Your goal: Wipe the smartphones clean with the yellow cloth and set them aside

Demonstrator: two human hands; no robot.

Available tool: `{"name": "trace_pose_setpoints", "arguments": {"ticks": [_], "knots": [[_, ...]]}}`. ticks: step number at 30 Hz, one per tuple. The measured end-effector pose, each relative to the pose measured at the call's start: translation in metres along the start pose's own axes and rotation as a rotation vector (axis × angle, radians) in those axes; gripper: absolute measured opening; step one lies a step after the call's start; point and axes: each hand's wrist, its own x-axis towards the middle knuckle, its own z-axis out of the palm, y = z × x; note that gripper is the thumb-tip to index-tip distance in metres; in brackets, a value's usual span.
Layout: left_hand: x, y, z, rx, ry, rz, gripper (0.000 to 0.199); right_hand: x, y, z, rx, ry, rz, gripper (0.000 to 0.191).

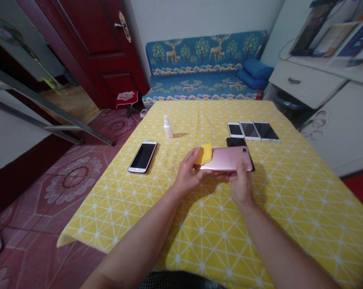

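My right hand point(241, 181) grips the right end of a rose-gold smartphone point(225, 159), which lies back-up with its camera towards the right. My left hand point(188, 171) presses a folded yellow cloth point(204, 154) against the phone's left end. Just behind the held phone, a black smartphone point(236, 142) lies partly hidden under it. Several more phones lie face-up at the back, including a small white one point(235, 129), a silver one point(249, 131) and a larger one point(266, 132). Left of my hands are a white-framed phone point(142, 157) and a small white spray bottle point(168, 128).
The yellow patterned tablecloth point(278, 192) covers the table, with its corner hanging at the front left. A blue deer-print sofa point(202, 68) stands behind it. A dark red door point(85, 48) is at the left, and white drawers point(304, 82) are at the right.
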Motion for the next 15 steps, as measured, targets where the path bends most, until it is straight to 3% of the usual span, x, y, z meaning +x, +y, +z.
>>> {"name": "trace_pose_setpoints", "arguments": {"ticks": [4,8,10,15], "knots": [[0.001,-0.001,-0.001,0.015,-0.002,0.025,0.076,0.007,-0.004,0.0,0.063,0.168,-0.062,0.06],[0.0,-0.005,-0.001,0.048,0.003,0.046,0.079,0.015,-0.014,-0.002,0.106,0.307,-0.071,0.045],[0.0,-0.006,-0.001,0.042,0.017,0.039,0.078,0.017,-0.019,-0.004,0.105,0.314,-0.035,0.033],[0.001,-0.007,-0.003,-0.011,0.121,-0.025,0.06,0.015,-0.028,-0.005,0.136,0.171,0.07,0.024]]}}
